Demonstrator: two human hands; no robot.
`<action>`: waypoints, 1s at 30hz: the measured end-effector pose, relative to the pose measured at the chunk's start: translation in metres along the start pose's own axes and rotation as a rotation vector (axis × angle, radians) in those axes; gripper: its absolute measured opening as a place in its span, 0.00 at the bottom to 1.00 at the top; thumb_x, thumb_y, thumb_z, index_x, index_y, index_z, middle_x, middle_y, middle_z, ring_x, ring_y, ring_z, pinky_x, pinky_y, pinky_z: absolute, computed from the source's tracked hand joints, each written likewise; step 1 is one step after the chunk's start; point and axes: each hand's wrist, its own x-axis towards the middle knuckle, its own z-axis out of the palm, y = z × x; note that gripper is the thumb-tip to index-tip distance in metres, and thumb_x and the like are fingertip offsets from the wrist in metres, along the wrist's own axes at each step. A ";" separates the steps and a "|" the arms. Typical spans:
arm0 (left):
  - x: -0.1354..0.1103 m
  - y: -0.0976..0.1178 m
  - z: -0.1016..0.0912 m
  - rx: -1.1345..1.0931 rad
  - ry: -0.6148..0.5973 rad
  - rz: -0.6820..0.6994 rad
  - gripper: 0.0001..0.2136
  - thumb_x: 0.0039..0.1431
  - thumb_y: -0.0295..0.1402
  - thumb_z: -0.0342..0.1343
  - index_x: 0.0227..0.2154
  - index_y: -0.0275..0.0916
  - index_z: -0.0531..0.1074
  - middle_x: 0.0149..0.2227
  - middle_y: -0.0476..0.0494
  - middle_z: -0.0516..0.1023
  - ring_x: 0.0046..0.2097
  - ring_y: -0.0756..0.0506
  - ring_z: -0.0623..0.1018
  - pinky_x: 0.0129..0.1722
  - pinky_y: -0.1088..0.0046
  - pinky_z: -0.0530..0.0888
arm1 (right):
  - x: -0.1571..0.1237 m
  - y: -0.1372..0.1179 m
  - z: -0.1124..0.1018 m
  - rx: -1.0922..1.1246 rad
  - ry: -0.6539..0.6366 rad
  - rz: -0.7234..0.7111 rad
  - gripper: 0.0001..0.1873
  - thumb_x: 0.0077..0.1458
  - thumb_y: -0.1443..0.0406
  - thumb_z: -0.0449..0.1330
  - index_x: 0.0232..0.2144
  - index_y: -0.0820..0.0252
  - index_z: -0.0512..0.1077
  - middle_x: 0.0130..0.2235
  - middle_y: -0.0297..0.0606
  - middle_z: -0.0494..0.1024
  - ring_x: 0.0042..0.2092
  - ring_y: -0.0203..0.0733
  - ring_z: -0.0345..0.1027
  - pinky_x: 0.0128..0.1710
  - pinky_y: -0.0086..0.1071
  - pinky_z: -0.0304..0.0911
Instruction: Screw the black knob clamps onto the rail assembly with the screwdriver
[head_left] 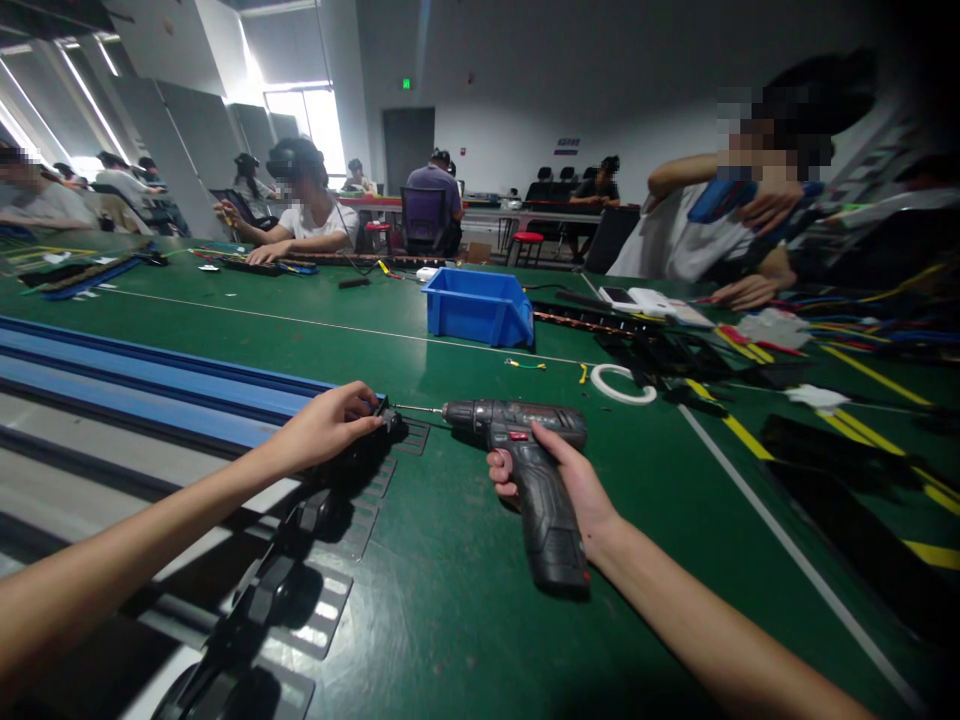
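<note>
My right hand (551, 475) is wrapped round the grip of a black cordless drill (536, 490), index finger at the trigger. Its long thin bit (416, 408) points left and reaches the black end piece (388, 418) of the nearest blue-and-black rail. At that end piece my left hand (337, 425) is closed, thumb and fingers pinched against it; whatever small part lies between the fingertips is hidden. Several long blue rails (150, 375) lie side by side on the left, with black fittings (311, 515) and slotted grey plates (319, 610) along their ends.
A blue bin (476, 305) stands on the green table (450, 620) beyond the drill. Behind the drill lie a white ring (622, 385) and short yellow-green wires (525, 365). Black strips and cables crowd the right side, where a co-worker (690, 235) holds a blue tool.
</note>
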 end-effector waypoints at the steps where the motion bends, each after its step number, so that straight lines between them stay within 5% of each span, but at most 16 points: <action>1: 0.000 0.000 0.000 0.004 0.003 0.000 0.16 0.58 0.44 0.57 0.43 0.39 0.68 0.39 0.43 0.80 0.40 0.43 0.79 0.40 0.67 0.72 | 0.000 0.000 0.000 -0.006 0.003 -0.006 0.19 0.63 0.56 0.55 0.40 0.69 0.69 0.34 0.46 0.74 0.33 0.38 0.70 0.31 0.27 0.71; 18: 0.001 -0.004 0.000 0.061 0.035 0.007 0.17 0.58 0.46 0.58 0.44 0.40 0.70 0.42 0.41 0.79 0.42 0.42 0.79 0.42 0.65 0.73 | 0.005 0.004 -0.001 -0.126 0.040 -0.023 0.12 0.61 0.63 0.59 0.37 0.71 0.73 0.33 0.44 0.74 0.33 0.36 0.71 0.31 0.24 0.71; 26: 0.000 -0.003 -0.001 0.057 0.029 0.017 0.17 0.58 0.45 0.58 0.43 0.39 0.70 0.42 0.41 0.80 0.43 0.42 0.79 0.43 0.65 0.73 | 0.004 0.001 -0.003 -0.144 0.053 0.034 0.19 0.65 0.59 0.55 0.40 0.73 0.74 0.33 0.46 0.78 0.32 0.36 0.74 0.32 0.24 0.74; 30: 0.000 -0.002 -0.001 0.050 0.032 0.021 0.16 0.58 0.45 0.57 0.43 0.39 0.70 0.42 0.41 0.80 0.43 0.41 0.79 0.42 0.65 0.74 | 0.003 0.002 -0.004 -0.162 0.007 0.039 0.25 0.66 0.55 0.52 0.45 0.76 0.73 0.43 0.55 0.80 0.39 0.41 0.78 0.41 0.28 0.75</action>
